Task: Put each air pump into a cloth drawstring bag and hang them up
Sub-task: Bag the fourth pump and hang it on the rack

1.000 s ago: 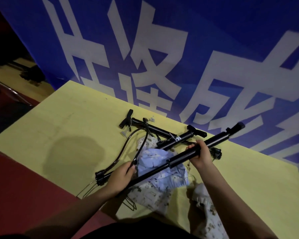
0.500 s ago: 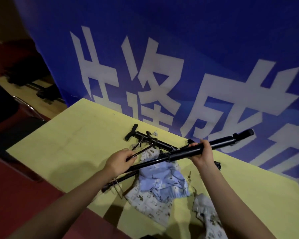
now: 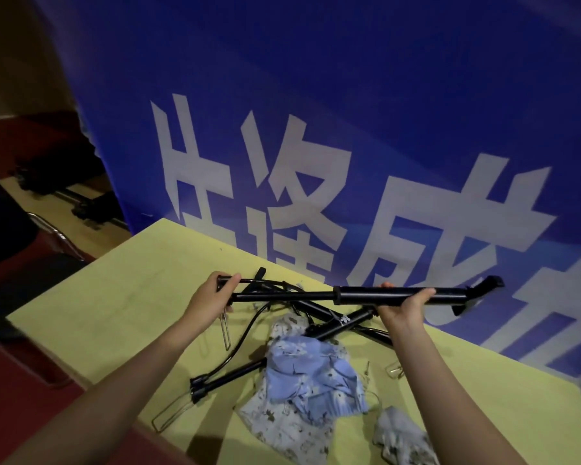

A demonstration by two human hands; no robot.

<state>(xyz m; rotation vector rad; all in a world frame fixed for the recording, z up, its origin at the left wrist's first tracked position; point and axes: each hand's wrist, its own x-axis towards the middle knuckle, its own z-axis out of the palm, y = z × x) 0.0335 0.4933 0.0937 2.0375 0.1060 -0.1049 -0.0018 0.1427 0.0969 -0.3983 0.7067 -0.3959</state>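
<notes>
A long black air pump hangs level above the yellow table. My left hand grips its thin left end with the wire foot loop; my right hand grips the thick barrel near the T-handle. Below it two more black pumps lie crossed on the table, one with a curved hose. A blue floral drawstring bag lies crumpled on a paler patterned bag. A third cloth bag lies at the lower right.
A blue banner with large white characters stands right behind the table's far edge. Red floor and a dark chair are to the left. A small clip lies on the table right of the bags.
Both hands have lifted the pump higher and turned it from a slant to nearly level. My left hand slid out to the pump's thin end. The camera has tilted up.
</notes>
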